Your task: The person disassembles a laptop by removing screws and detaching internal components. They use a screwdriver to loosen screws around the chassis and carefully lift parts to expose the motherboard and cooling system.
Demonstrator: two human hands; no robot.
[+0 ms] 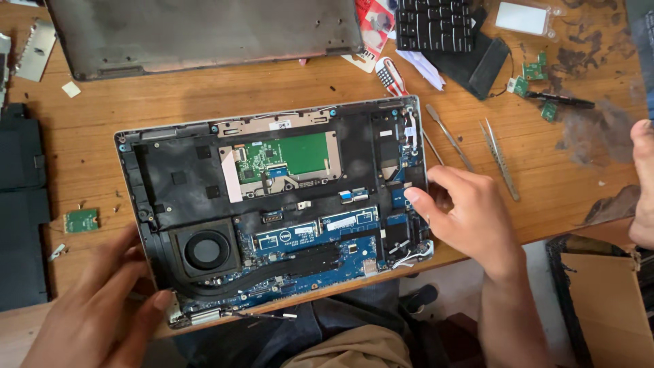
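1. Opened laptop chassis (272,204), bottom cover off, lying slightly askew near the front edge of the wooden worktop (170,95); its lower corners overhang the person's lap.
2. Left hand (102,307): fingers spread and loosely open, thumb pressing the chassis' near-left corner beside the cooling fan (204,250); it steadies the frame and grips nothing.
3. Right hand (470,211): fingers curled, tips resting on the chassis' right edge by the small blue board (402,197); whether anything is pinched between them cannot be told.
4. Step in hand, as judged: internal disassembly, with work concentrated on the right-side parts while the left hand braces.
5. The next move would call for a fine fingertip grip or a tool, with the frame held flat.
6. Metal pry tool (449,138) and tweezers (501,160) lie just beside the right hand.
7. Removed bottom cover (204,34) and keyboard (436,24) lie at the far edge; a loose green card (81,220) lies to the left.
8. Another person's hand (642,184) shows at the right margin.
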